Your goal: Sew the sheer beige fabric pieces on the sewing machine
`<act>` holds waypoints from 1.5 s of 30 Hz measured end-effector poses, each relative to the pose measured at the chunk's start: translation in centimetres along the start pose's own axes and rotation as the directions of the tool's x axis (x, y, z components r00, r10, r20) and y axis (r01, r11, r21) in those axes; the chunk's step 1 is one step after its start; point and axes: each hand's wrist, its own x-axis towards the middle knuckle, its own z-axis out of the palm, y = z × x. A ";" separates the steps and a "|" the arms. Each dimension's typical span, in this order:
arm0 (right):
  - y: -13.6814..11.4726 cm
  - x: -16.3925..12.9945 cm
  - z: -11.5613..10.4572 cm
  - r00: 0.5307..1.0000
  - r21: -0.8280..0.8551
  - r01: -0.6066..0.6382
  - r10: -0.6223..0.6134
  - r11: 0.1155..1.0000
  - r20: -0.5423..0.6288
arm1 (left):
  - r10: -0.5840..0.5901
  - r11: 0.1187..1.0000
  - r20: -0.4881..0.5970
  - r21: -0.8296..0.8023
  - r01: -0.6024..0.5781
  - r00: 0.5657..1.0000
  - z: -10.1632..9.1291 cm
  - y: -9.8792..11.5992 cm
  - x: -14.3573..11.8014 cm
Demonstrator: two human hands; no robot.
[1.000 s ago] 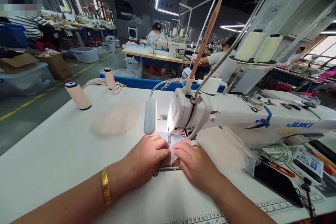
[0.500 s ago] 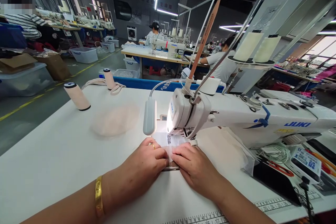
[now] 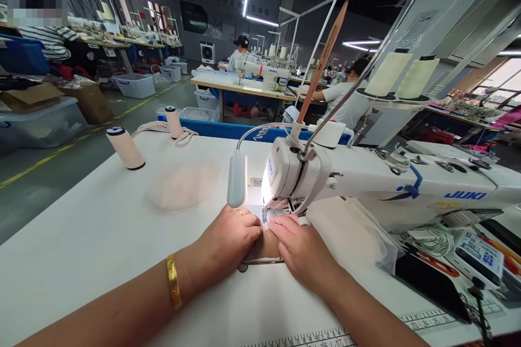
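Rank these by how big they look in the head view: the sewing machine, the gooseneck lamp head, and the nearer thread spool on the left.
1. Sewing machine, by far the largest.
2. and 3. Lamp head and thread spool look alike; the spool sits farther from the camera, so no ranking.

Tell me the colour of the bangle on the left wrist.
Gold. The bangle on the left wrist shows plainly in the head view.
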 end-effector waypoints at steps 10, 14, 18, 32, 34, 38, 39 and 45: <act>0.4 0.0 0.5 0.998 -0.069 -0.057 0.059 0.996 0.034 | -0.098 0.994 0.046 0.053 0.095 0.994 -0.2 -0.3 0.7; 0.1 0.0 0.3 0.999 -0.028 -0.025 0.024 0.999 -0.022 | -0.210 0.973 0.064 0.115 0.202 0.976 -0.6 -0.1 0.5; -0.3 0.1 0.2 0.996 0.031 0.050 -0.048 0.998 -0.071 | -0.276 0.944 0.150 0.231 0.237 0.949 -1.2 1.0 0.5; -3.4 -0.7 -1.3 0.938 0.293 0.334 -0.347 0.896 -0.008 | -0.394 0.915 0.174 0.168 0.367 0.902 -4.8 1.3 -1.1; -3.4 -0.9 -1.3 0.929 0.308 0.356 -0.369 0.882 -0.019 | -0.401 0.912 0.186 0.174 0.371 0.897 -4.3 0.7 -0.8; -3.4 -1.1 -1.6 0.912 0.358 0.383 -0.411 0.851 0.001 | -0.359 0.931 0.186 0.147 0.336 0.915 -2.8 0.4 -0.3; -3.4 -1.1 -1.8 0.908 0.376 0.384 -0.419 0.843 0.014 | -0.339 0.939 0.182 0.129 0.319 0.923 -2.6 0.4 -0.2; -2.9 -1.2 -2.5 0.994 0.456 0.106 -0.108 0.884 -0.023 | -0.245 0.969 0.005 -0.028 0.245 0.969 -1.9 0.8 -0.7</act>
